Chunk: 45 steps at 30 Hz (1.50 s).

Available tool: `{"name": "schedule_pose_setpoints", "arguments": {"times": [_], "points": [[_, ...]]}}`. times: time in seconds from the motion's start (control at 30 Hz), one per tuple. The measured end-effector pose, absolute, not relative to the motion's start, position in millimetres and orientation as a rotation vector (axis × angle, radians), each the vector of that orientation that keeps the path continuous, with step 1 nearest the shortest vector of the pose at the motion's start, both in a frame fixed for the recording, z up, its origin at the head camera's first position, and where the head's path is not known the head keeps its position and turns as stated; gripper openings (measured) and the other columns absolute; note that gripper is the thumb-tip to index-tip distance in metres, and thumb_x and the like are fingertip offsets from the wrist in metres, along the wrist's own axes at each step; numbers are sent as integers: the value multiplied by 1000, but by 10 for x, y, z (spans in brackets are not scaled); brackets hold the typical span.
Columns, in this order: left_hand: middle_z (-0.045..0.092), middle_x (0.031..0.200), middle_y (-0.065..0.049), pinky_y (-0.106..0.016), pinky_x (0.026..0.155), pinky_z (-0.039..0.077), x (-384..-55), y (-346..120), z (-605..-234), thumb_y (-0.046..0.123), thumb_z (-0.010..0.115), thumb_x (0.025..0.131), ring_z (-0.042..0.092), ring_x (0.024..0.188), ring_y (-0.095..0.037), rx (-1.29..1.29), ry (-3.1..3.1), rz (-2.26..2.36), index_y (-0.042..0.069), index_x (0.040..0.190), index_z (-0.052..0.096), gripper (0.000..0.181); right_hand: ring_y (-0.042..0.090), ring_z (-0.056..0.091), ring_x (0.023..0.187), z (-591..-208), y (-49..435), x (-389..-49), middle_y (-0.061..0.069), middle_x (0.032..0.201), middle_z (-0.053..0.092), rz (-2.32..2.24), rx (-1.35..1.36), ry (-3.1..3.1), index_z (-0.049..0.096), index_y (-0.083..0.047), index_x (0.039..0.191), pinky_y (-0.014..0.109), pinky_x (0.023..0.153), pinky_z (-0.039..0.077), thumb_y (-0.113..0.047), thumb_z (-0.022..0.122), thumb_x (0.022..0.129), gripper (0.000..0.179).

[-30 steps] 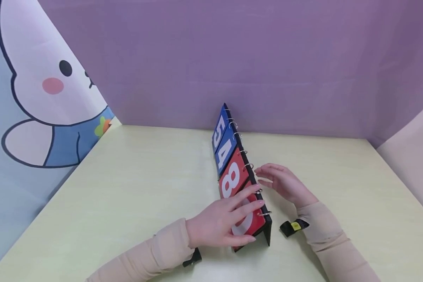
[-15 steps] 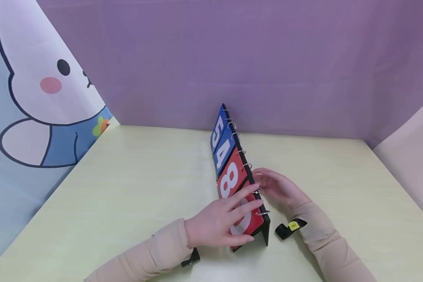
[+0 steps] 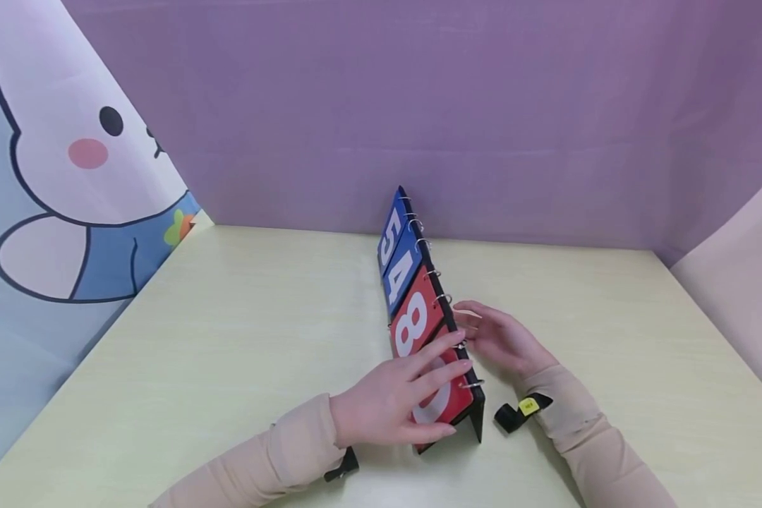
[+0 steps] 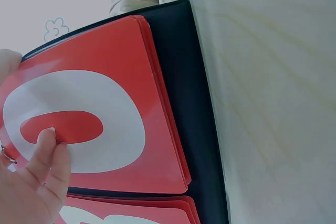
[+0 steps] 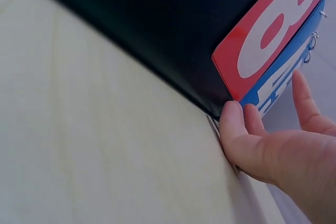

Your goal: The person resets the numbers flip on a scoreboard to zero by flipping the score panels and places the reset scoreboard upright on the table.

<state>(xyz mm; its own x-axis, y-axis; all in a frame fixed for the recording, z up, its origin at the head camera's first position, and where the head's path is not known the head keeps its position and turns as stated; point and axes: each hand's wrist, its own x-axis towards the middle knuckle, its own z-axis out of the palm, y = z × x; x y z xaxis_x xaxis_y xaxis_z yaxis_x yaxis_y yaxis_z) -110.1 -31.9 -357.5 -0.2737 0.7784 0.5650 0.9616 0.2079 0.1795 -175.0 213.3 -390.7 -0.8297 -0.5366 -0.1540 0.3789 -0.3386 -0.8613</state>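
Observation:
A black tent-shaped flip scoreboard [image 4: 181,77] stands lengthwise on the table, its cards hung on metal rings. From the far end, the head view shows blue cards with 5 and 4 [image 3: 400,275], then a red 8 card [image 3: 413,321]. My left hand [image 3: 387,398] lies across the nearest red card, a 0 [image 4: 118,103], with fingers extended and spread towards the top rings. My right hand [image 3: 504,339] is at the board's other side, fingers loosely bent and partly hidden. In the right wrist view that face carries red 8 [image 5: 262,40] and blue cards; contact is unclear.
The pale table [image 3: 260,303] extends on both sides of the scoreboard. A purple backdrop [image 3: 368,106] rises behind it, and a cartoon-printed sheet [image 3: 51,183] hangs at left. Black straps, one with a yellow tag [image 3: 529,406], are at the wrists.
My right hand has moved a little left and down, closer to the scoreboard's rear side. The left hand stays on the 0 card, and the view shifts slightly.

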Motion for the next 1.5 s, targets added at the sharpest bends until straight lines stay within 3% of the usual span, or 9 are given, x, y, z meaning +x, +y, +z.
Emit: {"name": "schedule_pose_setpoints", "arguments": {"times": [0.27,0.6,0.77,0.93,1.1,1.23,1.5], "points": [[21,154,-14,-14,78,46,-1099,-326,-3583,39,70,83,56,83,-6,-1625,-2152,-738,10,143,30,77,16,56,102,-3930,2126,-1760,2,113,57,-2247,-170,1258,59,-15,111,27,90,46,-22,30,104,31],[23,153,-16,-16,81,48,-1104,-323,-3586,39,70,84,58,87,-8,-1626,-2138,-729,9,142,32,76,17,58,104,-3951,2144,-1780,7,111,60,-2392,22,1169,62,-12,95,28,92,50,-15,36,102,27],[21,154,-15,-17,84,48,-1107,-319,-3587,38,69,84,57,91,-8,-1629,-2151,-750,10,143,30,77,11,61,90,-3951,2133,-1794,-1,94,67,-2448,98,1295,61,-15,88,22,81,51,-12,37,102,28],[20,154,-14,-18,88,49,-1107,-324,-3586,39,69,85,59,98,-10,-1630,-2174,-736,10,144,30,76,5,61,79,-3926,2123,-1798,-4,84,66,-2447,250,1351,58,-17,88,17,71,51,-13,44,100,19],[21,154,-15,-19,90,48,-1105,-327,-3580,39,68,85,59,103,-11,-1636,-2202,-738,9,143,33,74,5,61,71,-3913,2118,-1796,-5,78,65,-2398,313,1473,54,-18,91,17,65,50,-13,50,97,9],[21,154,-15,-19,90,48,-1104,-330,-3574,39,68,85,59,103,-11,-1639,-2214,-749,10,143,32,74,4,60,62,-3927,2107,-1801,-7,70,66,-2381,307,1574,55,-19,88,18,59,49,-11,52,96,12],[21,153,-14,-20,93,48,-1093,-335,-3564,38,69,85,58,109,-14,-1636,-2234,-750,10,143,34,74,5,58,67,-3942,2116,-1792,-10,73,66,-2324,260,1707,61,-22,80,17,63,44,-13,50,97,23]]}}
